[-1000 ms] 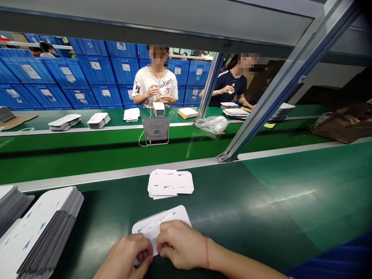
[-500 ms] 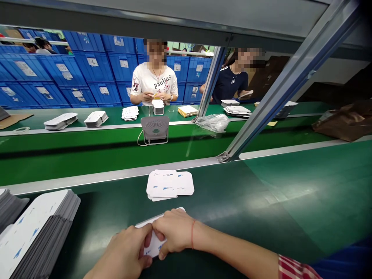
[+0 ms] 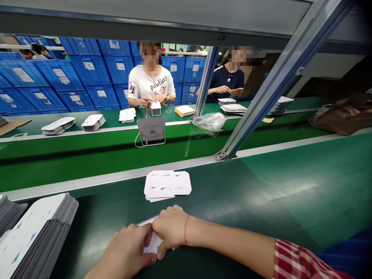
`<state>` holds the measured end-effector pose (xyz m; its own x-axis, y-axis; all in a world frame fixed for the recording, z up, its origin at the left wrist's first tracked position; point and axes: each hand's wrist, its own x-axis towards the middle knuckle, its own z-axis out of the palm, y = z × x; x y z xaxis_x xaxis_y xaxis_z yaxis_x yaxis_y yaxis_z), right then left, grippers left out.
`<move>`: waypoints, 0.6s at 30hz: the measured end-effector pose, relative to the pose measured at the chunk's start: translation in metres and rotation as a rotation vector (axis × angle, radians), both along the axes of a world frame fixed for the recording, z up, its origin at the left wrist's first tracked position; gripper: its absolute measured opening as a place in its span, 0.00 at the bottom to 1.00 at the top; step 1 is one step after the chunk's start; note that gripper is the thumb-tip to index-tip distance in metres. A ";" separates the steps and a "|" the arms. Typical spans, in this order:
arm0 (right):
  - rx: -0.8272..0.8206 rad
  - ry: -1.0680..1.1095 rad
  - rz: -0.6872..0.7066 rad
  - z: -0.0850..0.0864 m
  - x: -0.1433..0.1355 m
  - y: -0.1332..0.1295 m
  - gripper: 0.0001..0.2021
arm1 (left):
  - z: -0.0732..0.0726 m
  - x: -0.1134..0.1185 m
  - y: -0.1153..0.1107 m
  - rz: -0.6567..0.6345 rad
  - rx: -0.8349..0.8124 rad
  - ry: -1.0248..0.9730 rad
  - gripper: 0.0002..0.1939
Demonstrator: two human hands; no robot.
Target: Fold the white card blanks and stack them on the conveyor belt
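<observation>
In the head view, a white adhesive sheet (image 3: 151, 244) with blue 3M print lies low on the green bench, partly covered by my hands. My left hand (image 3: 129, 246) grips its near left side, thumb and fingers closed on the edge. Across the sheet bends my right hand (image 3: 171, 228), a thin red cord at the wrist, its fingers and thumb closed on the sheet beside the left fingertips. Just beyond them rests a small overlapping pile of similar sheets (image 3: 159, 185). A tall stack of grey pads (image 3: 37, 232) with white printed tops stands at left.
A metal post (image 3: 261, 89) slants up at the right from the bench's far rail. Across a green channel, a small fan (image 3: 151, 130), several sheet stacks (image 3: 93, 122) and a clear plastic bag (image 3: 209, 122) sit on the opposite bench. Two people work there before blue crates (image 3: 87, 69).
My right hand has shifted slightly left and up over the sheet; the left stays nearly in place. The view has moved slightly. Across the bench, the person in dark clothing now has both hands together.
</observation>
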<state>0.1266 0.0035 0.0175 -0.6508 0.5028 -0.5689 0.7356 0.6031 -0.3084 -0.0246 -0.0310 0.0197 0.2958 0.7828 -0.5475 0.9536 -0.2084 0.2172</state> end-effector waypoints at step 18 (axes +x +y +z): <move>0.090 -0.115 0.144 0.011 -0.006 0.000 0.07 | 0.007 0.005 0.001 -0.050 -0.020 0.025 0.11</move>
